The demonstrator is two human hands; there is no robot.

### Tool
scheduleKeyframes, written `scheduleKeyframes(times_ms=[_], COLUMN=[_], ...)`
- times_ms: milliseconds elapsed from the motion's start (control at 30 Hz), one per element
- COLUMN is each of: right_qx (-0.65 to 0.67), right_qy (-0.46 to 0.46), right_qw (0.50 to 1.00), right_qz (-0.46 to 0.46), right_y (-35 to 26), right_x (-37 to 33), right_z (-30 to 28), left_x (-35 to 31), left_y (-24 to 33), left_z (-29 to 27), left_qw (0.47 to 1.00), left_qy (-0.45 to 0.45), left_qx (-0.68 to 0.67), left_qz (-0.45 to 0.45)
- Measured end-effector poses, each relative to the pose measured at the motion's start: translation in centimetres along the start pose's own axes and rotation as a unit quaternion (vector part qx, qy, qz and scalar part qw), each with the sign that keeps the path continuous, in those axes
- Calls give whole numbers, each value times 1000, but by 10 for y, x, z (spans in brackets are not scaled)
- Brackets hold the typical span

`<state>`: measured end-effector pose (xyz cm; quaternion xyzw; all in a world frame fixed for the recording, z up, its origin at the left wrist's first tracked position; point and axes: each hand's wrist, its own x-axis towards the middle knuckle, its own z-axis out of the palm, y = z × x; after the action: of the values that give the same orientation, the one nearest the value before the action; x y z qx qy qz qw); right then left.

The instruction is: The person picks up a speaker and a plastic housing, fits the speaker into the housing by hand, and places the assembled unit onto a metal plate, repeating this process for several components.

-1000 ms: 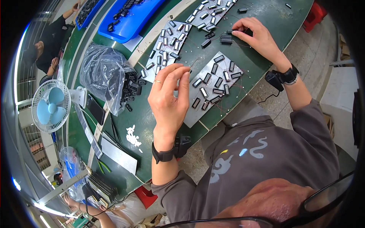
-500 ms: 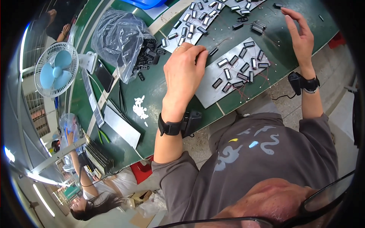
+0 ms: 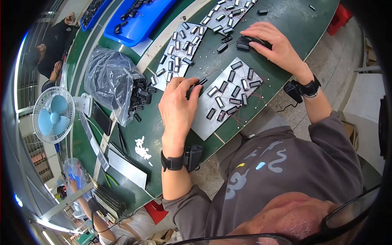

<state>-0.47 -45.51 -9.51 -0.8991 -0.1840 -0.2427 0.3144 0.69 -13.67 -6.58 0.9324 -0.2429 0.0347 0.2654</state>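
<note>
My left hand [image 3: 178, 102] is at the left edge of the near metal plate [image 3: 204, 128]. Its thumb and index finger close on a small black rectangular part [image 3: 203, 82] with a thin wire. Beyond the plate, my right hand [image 3: 275, 47] curls its fingers and thumb around a bunch of similar black parts [image 3: 242, 44], partly hidden under the palm. Several black-framed parts with pale faces and thin red wires [image 3: 235, 90] lie spread on the near plate. Loose black parts [image 3: 222, 48] rest between the hands.
Two more filled plates [image 3: 166, 61] lie farther back. A clear plastic bag [image 3: 108, 79] spills black parts. White bits [image 3: 141, 148], a phone [image 3: 101, 119], green-handled pliers [image 3: 110, 180] and a fan [image 3: 54, 116] are leftward. A blue tray [image 3: 141, 28] stands behind; co-workers are beyond.
My right hand has come down from open above the far table onto the bunch of parts. My left fingers have closed on the lone black part. The view has shifted, showing more blue tray.
</note>
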Motion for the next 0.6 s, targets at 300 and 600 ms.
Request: scheduleKeyframes(times_ms=[300, 600], right_qx=[-1, -58], right_qy=[-1, 16], right_qw=[998, 998], right_qz=[55, 20], right_y=[2, -1], right_x=[-2, -4], right_z=[-1, 3], left_x=[3, 0], left_y=[4, 8], left_z=[-2, -6], left_qw=[999, 998], left_qy=[-23, -36], left_qx=[-18, -17], left_qz=[-32, -44])
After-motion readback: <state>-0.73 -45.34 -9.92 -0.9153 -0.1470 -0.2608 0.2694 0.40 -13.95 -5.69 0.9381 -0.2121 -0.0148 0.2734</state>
